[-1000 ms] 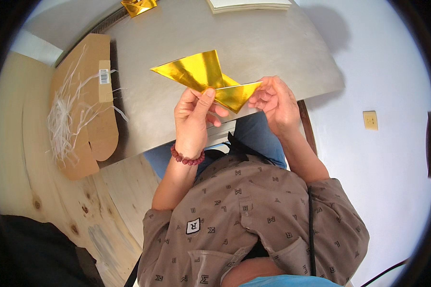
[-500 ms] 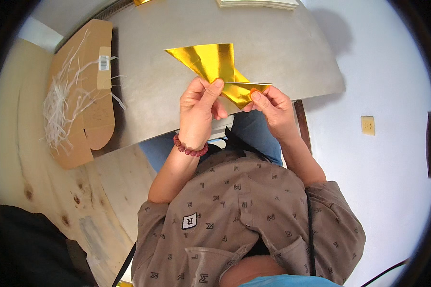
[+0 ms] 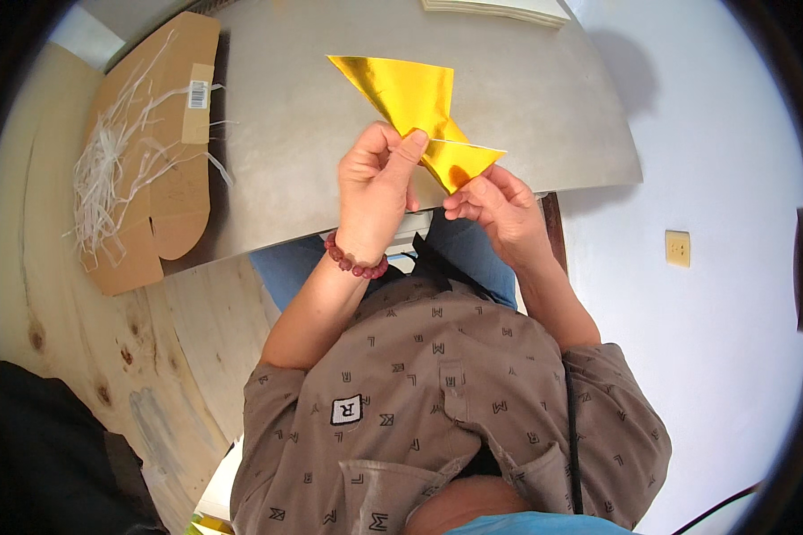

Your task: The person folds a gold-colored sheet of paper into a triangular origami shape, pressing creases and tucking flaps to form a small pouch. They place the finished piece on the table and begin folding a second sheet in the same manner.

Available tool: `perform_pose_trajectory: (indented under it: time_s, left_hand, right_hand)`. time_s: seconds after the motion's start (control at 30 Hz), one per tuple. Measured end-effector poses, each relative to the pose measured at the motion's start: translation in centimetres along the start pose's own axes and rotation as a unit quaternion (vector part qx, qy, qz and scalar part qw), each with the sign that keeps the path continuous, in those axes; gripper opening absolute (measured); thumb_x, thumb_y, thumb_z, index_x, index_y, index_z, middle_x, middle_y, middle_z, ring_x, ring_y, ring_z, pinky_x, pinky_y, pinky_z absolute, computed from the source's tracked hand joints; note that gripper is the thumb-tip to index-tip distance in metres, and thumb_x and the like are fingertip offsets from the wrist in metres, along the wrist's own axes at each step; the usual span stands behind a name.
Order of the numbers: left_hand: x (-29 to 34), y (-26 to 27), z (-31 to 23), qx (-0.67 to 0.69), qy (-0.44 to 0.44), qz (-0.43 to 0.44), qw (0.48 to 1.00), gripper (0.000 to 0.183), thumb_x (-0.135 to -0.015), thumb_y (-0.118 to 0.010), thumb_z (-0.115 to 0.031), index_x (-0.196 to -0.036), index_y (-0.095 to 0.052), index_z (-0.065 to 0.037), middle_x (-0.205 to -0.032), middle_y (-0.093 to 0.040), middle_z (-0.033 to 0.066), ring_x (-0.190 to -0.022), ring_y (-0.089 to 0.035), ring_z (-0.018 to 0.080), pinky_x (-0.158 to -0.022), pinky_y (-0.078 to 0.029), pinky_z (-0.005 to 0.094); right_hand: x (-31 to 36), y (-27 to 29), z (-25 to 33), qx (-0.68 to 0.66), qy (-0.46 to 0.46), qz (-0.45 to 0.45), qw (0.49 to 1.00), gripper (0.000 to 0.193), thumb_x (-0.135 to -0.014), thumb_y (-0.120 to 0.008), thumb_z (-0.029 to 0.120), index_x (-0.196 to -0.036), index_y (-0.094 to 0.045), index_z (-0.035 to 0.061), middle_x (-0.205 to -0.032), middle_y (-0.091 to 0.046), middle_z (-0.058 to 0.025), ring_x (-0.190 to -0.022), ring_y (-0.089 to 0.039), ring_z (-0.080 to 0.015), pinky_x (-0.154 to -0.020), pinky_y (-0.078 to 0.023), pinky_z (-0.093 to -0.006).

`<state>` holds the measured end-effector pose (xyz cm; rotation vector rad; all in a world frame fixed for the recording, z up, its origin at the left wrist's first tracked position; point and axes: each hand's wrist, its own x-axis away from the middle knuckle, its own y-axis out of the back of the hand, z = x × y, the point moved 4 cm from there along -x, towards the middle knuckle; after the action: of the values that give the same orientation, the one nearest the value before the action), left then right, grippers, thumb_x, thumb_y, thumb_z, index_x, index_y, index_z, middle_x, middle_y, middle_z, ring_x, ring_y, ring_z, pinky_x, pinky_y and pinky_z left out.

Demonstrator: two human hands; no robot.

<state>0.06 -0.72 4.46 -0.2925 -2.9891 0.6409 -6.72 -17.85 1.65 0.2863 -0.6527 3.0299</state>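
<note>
A shiny gold sheet of foil paper, white along its cut edges, is folded and crossed into a bow-like shape, with a wide flap on top and a smaller pointed flap at the lower right. My left hand, with a dark red bead bracelet at the wrist, pinches the narrow middle where the folds cross, thumb on top. At the small flap's lower edge, my right hand has its thumb and fingers drawn together against the paper. The fingers behind the paper are partly hidden.
Beneath the paper stretches a grey metal table. On its left lies a brown cardboard piece with loose white strips. A stack of pale sheets sits at the far edge. The white wall on the right bears an outlet.
The gold paper has moved up and slightly right with my left hand, and its lower flap is turned more flat to view. My right thumb has slid off the flap's face toward its lower edge.
</note>
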Motion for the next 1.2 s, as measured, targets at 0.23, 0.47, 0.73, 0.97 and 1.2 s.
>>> perform_pose_trajectory:
  time_s: [0.23,0.47,0.73,0.97,1.2]
  left_hand:
    - [-0.1,0.3,0.7,0.02,0.027,0.003,0.999,0.026,-0.106,-0.071,-0.021,-0.085,-0.059,-0.011,-0.069,-0.059,-0.0048,-0.048,-0.047,0.0021,-0.042,-0.036,0.021]
    - [-0.1,0.1,1.1,0.076,0.118,0.012,0.99,0.022,-0.109,-0.067,-0.027,-0.097,-0.059,-0.01,-0.074,-0.068,0.002,-0.055,-0.066,0.0101,-0.046,-0.049,0.0221]
    - [0.4,0.5,0.5,0.066,0.116,0.037,0.99,0.021,-0.111,-0.063,-0.024,-0.099,-0.057,-0.007,-0.095,-0.075,0.0087,-0.08,-0.08,0.0218,-0.067,-0.067,0.0297]
    - [-0.3,2.5,-0.4,0.006,0.066,0.025,0.997,0.02,-0.11,-0.065,-0.018,-0.095,-0.057,-0.007,-0.094,-0.073,0.0067,-0.077,-0.08,0.0193,-0.065,-0.064,0.0265]
    - [0.5,1.3,0.0,-0.04,0.081,0.077,0.993,0.018,-0.108,-0.066,-0.013,-0.098,-0.058,-0.001,-0.089,-0.07,0.0058,-0.077,-0.079,0.0174,-0.065,-0.064,0.0247]
  right_hand:
    - [-0.1,-0.2,0.1,0.107,0.067,0.025,0.992,0.021,-0.106,-0.07,0.014,-0.119,-0.069,-0.0024,-0.102,-0.076,-0.0097,-0.089,-0.072,-0.0153,-0.083,-0.058,-0.0305]
    - [0.1,-0.8,0.5,0.169,0.1,0.015,0.981,0.019,-0.107,-0.068,0.013,-0.118,-0.068,-0.0037,-0.101,-0.076,-0.0087,-0.095,-0.072,-0.0127,-0.086,-0.058,-0.0284]
    - [-0.3,0.1,1.3,0.131,0.145,0.006,0.981,0.017,-0.106,-0.069,0.011,-0.116,-0.068,-0.0015,-0.095,-0.073,-0.0039,-0.082,-0.065,-0.0082,-0.076,-0.054,-0.0254]
    - [-0.1,3.2,5.3,0.115,0.244,-0.144,0.952,0.007,-0.104,-0.066,0.009,-0.104,-0.072,0.0051,-0.101,-0.072,-0.0052,-0.091,-0.063,-0.0144,-0.083,-0.051,-0.0303]
    - [0.0,-2.8,4.5,0.541,0.353,-0.048,0.762,0.031,-0.086,-0.083,0.016,-0.116,-0.078,0.011,-0.111,-0.072,-0.0066,-0.109,-0.059,-0.028,-0.1,-0.045,-0.0407]
